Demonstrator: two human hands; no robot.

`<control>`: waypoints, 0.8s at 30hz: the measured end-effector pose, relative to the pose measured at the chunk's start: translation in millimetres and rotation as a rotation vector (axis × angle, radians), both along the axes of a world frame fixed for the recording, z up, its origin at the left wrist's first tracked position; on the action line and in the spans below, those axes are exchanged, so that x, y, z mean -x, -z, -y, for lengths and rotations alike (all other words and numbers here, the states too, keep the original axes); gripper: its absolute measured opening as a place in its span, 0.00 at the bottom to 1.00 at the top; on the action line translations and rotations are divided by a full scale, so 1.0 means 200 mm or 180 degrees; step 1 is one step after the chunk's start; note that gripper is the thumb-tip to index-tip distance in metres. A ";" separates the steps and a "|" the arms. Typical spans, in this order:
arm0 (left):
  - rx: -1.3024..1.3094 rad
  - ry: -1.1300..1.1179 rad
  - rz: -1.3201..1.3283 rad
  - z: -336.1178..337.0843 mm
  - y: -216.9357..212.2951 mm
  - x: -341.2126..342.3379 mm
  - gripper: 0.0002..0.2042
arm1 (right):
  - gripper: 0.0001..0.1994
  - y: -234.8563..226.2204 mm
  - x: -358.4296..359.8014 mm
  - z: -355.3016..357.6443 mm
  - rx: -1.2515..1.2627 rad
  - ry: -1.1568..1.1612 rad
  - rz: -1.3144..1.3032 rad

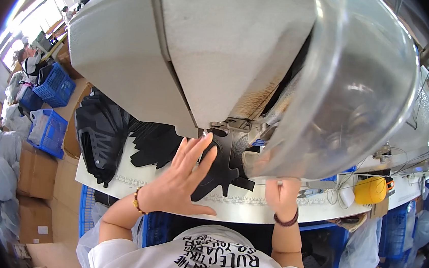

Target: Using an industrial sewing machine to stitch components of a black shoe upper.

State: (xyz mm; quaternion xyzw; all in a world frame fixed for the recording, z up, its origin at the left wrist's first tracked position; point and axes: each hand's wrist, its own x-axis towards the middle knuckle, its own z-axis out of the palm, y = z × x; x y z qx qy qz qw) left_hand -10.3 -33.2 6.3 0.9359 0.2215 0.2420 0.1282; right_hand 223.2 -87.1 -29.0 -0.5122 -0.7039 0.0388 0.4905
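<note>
My left hand is open, its fingers spread toward the needle area of a large grey sewing machine. Beneath and beside its fingers lies a cut black shoe-upper piece with pointed tabs, partly hidden by the hand and the machine head. My right hand is curled at the edge of the machine's clear rounded cover. Part of its fingers shows only dimly through the cover, and what they hold, if anything, cannot be made out.
Stacked black upper pieces and more black cut pieces lie left on the white table, which has a ruler edge. A yellow container stands right. Blue crates, cardboard boxes and plastic bags surround the table.
</note>
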 end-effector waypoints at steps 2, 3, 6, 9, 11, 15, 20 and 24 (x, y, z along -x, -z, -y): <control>-0.0188 -0.0180 -0.0387 0.03 0.10 0.02 0.40 | 0.12 -0.01 0.13 0.04 0.0037 -0.0129 -0.0464; -0.0764 -0.0353 -0.0551 0.01 0.15 -0.01 0.36 | 0.14 -0.01 0.17 0.05 0.0386 -0.0278 -0.0868; -0.0826 -0.0113 -0.0026 -0.05 0.15 -0.02 0.28 | 0.17 0.03 0.23 0.06 0.0855 -0.0594 -0.1522; -0.1485 -0.0285 0.0718 -0.04 0.06 -0.03 0.24 | 0.20 0.07 0.26 0.06 0.0928 -0.0751 -0.1941; -0.0988 -0.0505 0.0865 -0.01 0.00 -0.08 0.22 | 0.18 0.08 0.29 0.05 0.1063 -0.1066 -0.2847; -0.1318 -0.0397 0.0563 0.01 0.04 -0.10 0.19 | 0.15 0.10 0.32 0.07 0.0941 -0.1157 -0.3110; -0.1786 -0.0349 0.0458 0.00 0.03 -0.10 0.17 | 0.12 0.14 0.31 0.08 0.0892 -0.1173 -0.3263; -0.1627 -0.0405 0.0179 0.04 0.01 -0.10 0.17 | 0.11 0.18 0.29 0.09 0.0811 -0.1086 -0.3118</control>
